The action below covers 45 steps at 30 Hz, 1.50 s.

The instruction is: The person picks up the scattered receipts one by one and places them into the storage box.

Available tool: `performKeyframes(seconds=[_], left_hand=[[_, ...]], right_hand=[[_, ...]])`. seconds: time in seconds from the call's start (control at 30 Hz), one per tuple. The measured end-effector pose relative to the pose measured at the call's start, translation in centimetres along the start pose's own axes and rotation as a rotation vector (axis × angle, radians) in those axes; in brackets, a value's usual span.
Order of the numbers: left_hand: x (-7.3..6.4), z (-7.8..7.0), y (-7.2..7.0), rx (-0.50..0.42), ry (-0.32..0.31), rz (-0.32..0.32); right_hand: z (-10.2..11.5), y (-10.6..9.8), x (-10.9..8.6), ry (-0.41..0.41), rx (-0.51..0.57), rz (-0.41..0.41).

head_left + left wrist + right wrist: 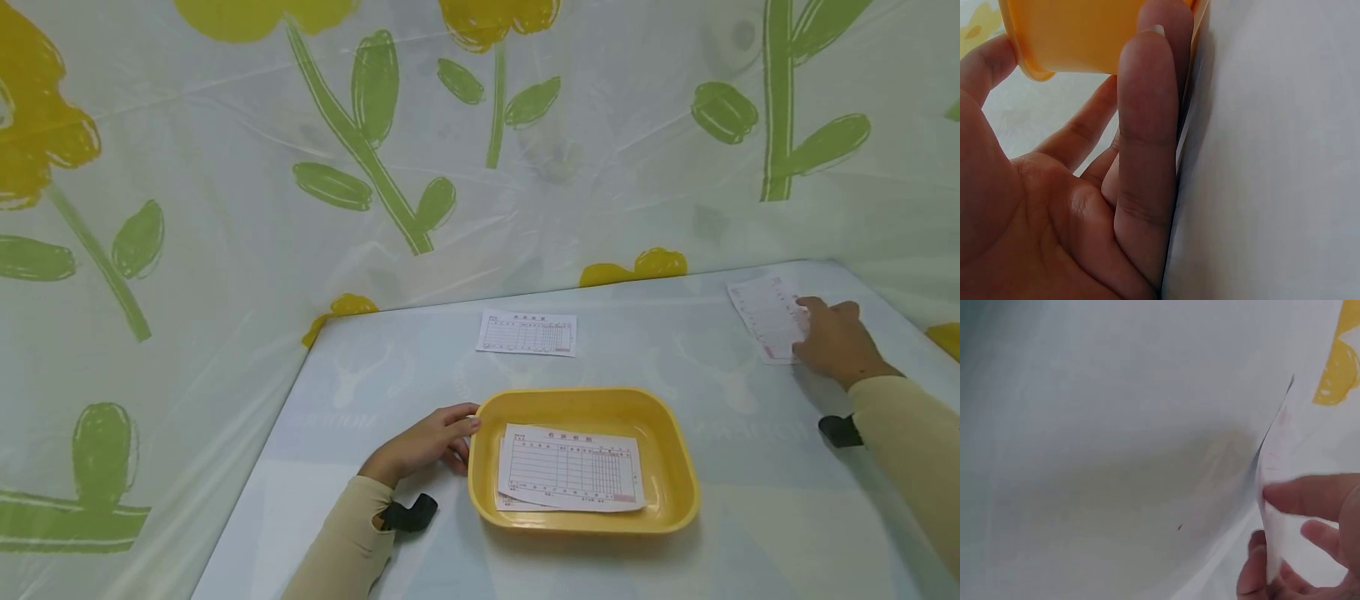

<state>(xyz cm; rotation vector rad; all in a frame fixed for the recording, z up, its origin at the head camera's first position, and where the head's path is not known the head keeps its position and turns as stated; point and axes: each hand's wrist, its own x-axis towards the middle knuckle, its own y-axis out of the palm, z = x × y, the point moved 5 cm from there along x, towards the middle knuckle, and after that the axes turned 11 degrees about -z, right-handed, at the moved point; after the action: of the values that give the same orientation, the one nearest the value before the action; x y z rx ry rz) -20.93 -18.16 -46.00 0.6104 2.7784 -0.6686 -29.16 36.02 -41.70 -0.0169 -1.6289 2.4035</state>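
In the head view my right hand (836, 342) pinches the near right edge of a printed receipt slip (761, 312) at the table's far right. The right wrist view shows this slip (1274, 519) bending between the thumb and fingers (1310, 497). My left hand (427, 442) is beside a yellow plastic tray (682, 475), fingers touching its left rim. From the left wrist, one fingertip meets the rim of the tray (1072, 37), and other fingers (1147, 94) extend along its outside near the tabletop. Several receipt slips (570, 467) lie stacked in the tray.
Another receipt slip (527, 333) lies flat on the pale table (420, 367) behind the tray. A flower-printed curtain (225, 183) hangs along the table's far and left edges. Black straps (408, 512) go round both wrists.
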Motion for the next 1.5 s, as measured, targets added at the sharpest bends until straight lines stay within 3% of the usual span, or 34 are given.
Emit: performKeyframes(seconds=[0.13,0.37,0.53,0.9,1.23,1.5], left_hand=[[-0.1,-0.1,0.0,0.006,-0.002,-0.001],[0.0,-0.2,0.0,0.011,-0.003,-0.003],[0.0,-0.2,0.0,-0.001,0.006,-0.002],[-0.4,0.7,-0.4,0.010,-0.028,-0.027],[-0.1,0.7,-0.3,0.016,-0.034,-0.035],[0.0,0.0,0.1,0.007,-0.015,-0.018]], right_hand=[[-0.3,-0.4,0.0,-0.019,0.034,-0.038],[-0.1,-0.4,-0.1,0.073,0.061,0.006],[0.4,-0.5,-0.4,0.080,0.101,-0.001],[3.9,-0.8,-1.8,0.004,0.160,-0.008],[7.2,-1.8,-3.8,-0.132,0.169,-0.004],[10.5,-2.8,-6.4,-0.268,0.212,-0.051]])
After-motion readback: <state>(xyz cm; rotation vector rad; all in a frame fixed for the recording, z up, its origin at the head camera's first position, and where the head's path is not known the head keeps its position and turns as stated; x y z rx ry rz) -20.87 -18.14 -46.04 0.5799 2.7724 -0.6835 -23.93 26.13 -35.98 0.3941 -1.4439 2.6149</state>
